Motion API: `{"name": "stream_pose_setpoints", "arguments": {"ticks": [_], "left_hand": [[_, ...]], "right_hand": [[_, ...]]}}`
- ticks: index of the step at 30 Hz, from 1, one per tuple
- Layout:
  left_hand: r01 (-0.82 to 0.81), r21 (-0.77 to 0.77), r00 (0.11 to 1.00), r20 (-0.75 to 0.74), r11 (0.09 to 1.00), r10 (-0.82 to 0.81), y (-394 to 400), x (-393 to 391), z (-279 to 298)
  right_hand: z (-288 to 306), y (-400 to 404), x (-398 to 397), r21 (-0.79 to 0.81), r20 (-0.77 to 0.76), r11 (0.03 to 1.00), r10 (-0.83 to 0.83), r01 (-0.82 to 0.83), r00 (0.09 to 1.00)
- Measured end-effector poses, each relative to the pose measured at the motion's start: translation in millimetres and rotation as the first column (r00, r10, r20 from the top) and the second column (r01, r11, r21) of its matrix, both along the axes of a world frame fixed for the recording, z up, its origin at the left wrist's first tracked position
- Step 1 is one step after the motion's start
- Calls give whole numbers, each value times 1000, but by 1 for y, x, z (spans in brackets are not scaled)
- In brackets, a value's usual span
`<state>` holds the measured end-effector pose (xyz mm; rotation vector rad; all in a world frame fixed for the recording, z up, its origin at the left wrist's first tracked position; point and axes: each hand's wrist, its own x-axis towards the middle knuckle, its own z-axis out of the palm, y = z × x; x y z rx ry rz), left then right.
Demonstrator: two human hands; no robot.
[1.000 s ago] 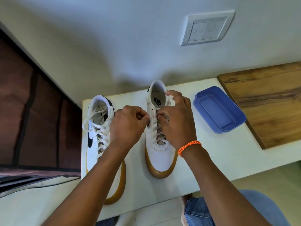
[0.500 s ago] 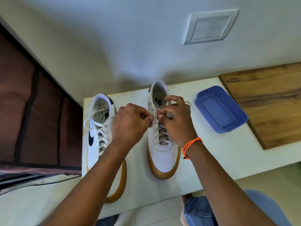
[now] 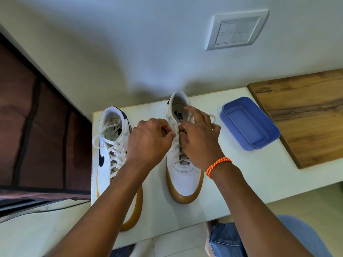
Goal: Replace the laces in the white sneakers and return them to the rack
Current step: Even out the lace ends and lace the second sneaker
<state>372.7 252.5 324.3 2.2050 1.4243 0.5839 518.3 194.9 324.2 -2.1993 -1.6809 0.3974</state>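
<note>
- Two hands meet over the upper eyelets of the right-hand white leather sneaker with a gum-coloured sole [image 3: 182, 175]; the left hand [image 3: 148, 140] has its fingers curled with thumb and forefinger pinched together, and the right hand [image 3: 199, 140] pinches back toward it, its little finger raised over the shoe's opening.
- Between the two pinches sits the tip of the flat off-white lace [image 3: 177, 145], so both grips are narrow and closed on the lace end; the tip itself is too small to make out clearly.
- The sneaker's long axis runs away from the person, toe nearest, heel toward the wall. The lace crossings lie just below the fingertips, toward the toe, and the unfilled eyelets lie just beyond them toward the heel, so the threading probably proceeds away from the body.
- Both hands are equally near; the left sits on the shoe's left eyelet row, likely the side the tip enters next.
- A loose loop of lace shows past the right hand, beside the shoe's collar.
- The second white sneaker with a black swoosh [image 3: 113, 145] stands just left, parallel, already laced, on the white tabletop [image 3: 241, 173].
- A blue rectangular plastic tray [image 3: 249, 124] and a wooden board [image 3: 304, 115] lie to the right, well apart from the hands.
</note>
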Motion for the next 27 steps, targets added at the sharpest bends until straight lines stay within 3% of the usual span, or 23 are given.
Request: {"name": "stream_pose_setpoints", "arguments": {"ticks": [4,9,11,12,14,17,19,21,23,24,25,26,27], "left_hand": [[39,-14,999,-2,999,-39,2,-3,-5],[30,45,1000,-3,999,-30,4,-3,-6],[23,-72,995,95,997,-16,5,-3,-3],[30,-195,977,214,980,12,7,-3,0],[114,-443,845,514,889,148,10,-5,10],[391,-558,464,806,732,367,11,-9,25],[595,-556,209,804,580,556,11,-10,28],[705,-526,96,735,476,671,11,-10,30],[696,-560,118,707,450,697,13,-10,31],[627,-627,196,701,462,686,16,-10,31],[506,-698,316,697,507,644,19,-10,30],[325,-733,491,671,597,556,22,-11,28],[130,-670,706,580,731,406,23,-12,24]], "right_hand": [[-1,3,1,2,-138,1000,-24,24,990],[-1,1,-2,5,-60,1000,-23,23,998],[1,0,-2,15,-22,999,-33,33,999],[2,-1,-1,22,-20,999,-40,40,999],[3,-1,1,34,-54,998,-48,50,997],[1,0,3,74,-176,995,-55,69,983],[1,1,5,117,-263,988,-70,104,962],[3,1,8,144,-333,981,-73,127,940],[3,0,11,138,-352,984,-57,111,934],[2,0,12,128,-333,988,-44,91,942],[1,-1,13,118,-308,990,-31,71,951],[0,-1,13,110,-285,992,-21,54,958],[0,-1,14,104,-262,994,-13,42,965]]}}
